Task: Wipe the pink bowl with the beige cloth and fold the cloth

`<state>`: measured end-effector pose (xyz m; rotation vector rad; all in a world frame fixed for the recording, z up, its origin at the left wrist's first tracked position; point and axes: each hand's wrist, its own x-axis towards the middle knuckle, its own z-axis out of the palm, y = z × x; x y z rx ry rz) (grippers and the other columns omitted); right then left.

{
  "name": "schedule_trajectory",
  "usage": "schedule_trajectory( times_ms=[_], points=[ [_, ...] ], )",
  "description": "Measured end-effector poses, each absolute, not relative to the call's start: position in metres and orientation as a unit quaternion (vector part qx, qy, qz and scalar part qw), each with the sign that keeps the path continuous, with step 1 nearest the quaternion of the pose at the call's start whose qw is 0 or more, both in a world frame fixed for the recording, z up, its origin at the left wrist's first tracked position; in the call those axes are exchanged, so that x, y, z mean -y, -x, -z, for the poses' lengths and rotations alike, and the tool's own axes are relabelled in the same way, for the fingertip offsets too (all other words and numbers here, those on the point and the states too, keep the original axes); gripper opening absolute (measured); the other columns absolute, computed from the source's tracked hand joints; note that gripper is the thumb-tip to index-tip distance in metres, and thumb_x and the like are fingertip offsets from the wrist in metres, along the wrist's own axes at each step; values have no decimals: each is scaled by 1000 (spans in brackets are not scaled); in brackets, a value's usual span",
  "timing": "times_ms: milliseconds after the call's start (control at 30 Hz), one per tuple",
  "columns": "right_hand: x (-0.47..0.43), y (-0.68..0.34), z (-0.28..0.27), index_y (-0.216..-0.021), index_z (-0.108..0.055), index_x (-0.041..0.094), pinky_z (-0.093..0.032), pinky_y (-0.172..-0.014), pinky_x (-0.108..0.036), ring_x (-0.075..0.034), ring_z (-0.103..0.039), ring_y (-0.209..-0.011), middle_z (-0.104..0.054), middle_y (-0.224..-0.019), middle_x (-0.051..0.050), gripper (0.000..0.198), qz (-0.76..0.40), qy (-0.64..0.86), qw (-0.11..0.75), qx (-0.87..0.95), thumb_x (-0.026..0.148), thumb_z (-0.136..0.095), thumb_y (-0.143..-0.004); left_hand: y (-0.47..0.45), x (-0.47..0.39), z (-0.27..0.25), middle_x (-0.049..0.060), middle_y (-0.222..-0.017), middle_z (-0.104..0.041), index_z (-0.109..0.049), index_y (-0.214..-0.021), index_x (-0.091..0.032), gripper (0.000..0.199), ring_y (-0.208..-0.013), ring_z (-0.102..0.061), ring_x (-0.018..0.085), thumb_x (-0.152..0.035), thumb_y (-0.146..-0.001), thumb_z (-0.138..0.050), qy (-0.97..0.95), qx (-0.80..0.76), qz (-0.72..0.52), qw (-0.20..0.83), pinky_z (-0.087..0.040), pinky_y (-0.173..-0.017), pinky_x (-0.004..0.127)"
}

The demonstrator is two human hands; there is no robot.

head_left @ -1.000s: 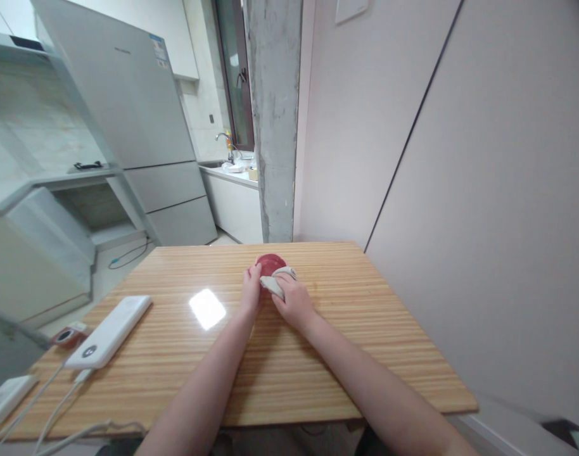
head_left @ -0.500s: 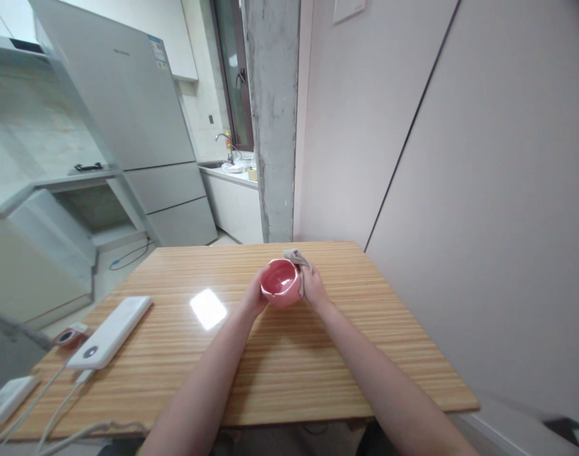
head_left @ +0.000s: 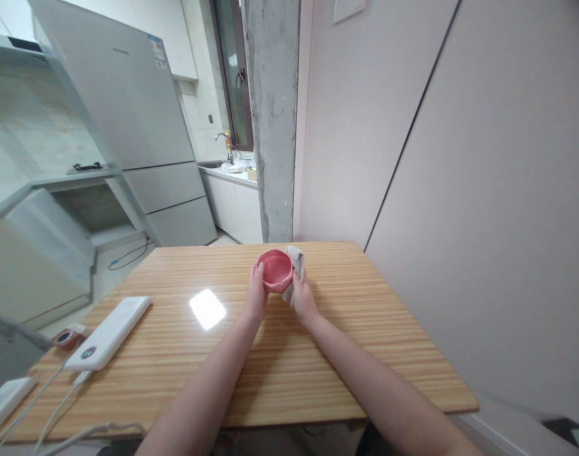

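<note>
Over the counter (head_left: 346, 329), our left hand (head_left: 256, 297) cups the pink bowl (head_left: 275, 269) while our right hand (head_left: 303, 297) pinches a cloth (head_left: 294, 265) against its outer side, wiping seemingly midway.

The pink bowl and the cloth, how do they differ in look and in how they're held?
The bowl is pink, glossy and rigid, gripped by the left hand. The cloth is pale grey, soft and crumpled, pressed to the bowl's side by the right hand. Both are above the table.
</note>
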<state>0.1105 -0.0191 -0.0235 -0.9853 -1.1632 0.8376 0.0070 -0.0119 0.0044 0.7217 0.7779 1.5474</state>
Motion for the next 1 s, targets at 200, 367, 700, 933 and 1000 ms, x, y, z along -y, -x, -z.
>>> schedule_trajectory(
  times_ms=[200,367,700,933,1000],
  points=[
    [1,-140,8,-109,-66,18,-45,-99,-41,-24,-60,-110,-68,-114,-6,41,-380,433,649,496,42,-42,-88,-1,21,-18,12,-116,-66,-63,-116,-18,52,-103,-62,28,-53,-78,-61,-335,-368,-502,707,-54,-69,32],
    [4,-131,9,-118,-62,21,-41,-105,-43,-23,-55,-119,-66,-119,-6,44,-385,396,637,538,46,-42,-89,0,12,-8,10,-104,-70,-68,-107,-16,44,-98,-64,24,-50,-80,-59,-286,-400,-572,656,-52,-74,30],
    [8,-123,26,-126,-54,19,-42,-104,-40,-21,-56,-117,-62,-125,-10,50,-337,453,660,495,50,-33,-92,-6,14,-9,8,-114,-67,-63,-115,-19,45,-99,-63,21,-50,-83,-55,-297,-367,-593,652,-53,-73,28],
    [-6,-131,26,-112,-64,18,-44,-102,-41,-23,-60,-112,-67,-116,-8,45,-395,424,642,502,49,-41,-89,-1,14,-12,11,-101,-71,-68,-104,-15,37,-90,-65,23,-42,-82,-58,-318,-391,-533,679,-52,-68,29],
    [-3,-122,31,-120,-60,20,-41,-105,-39,-21,-57,-118,-64,-123,-8,48,-374,416,640,527,51,-38,-91,-2,10,-6,10,-102,-70,-67,-104,-14,38,-93,-64,21,-45,-83,-56,-303,-381,-605,630,-51,-76,30]
  ],
)
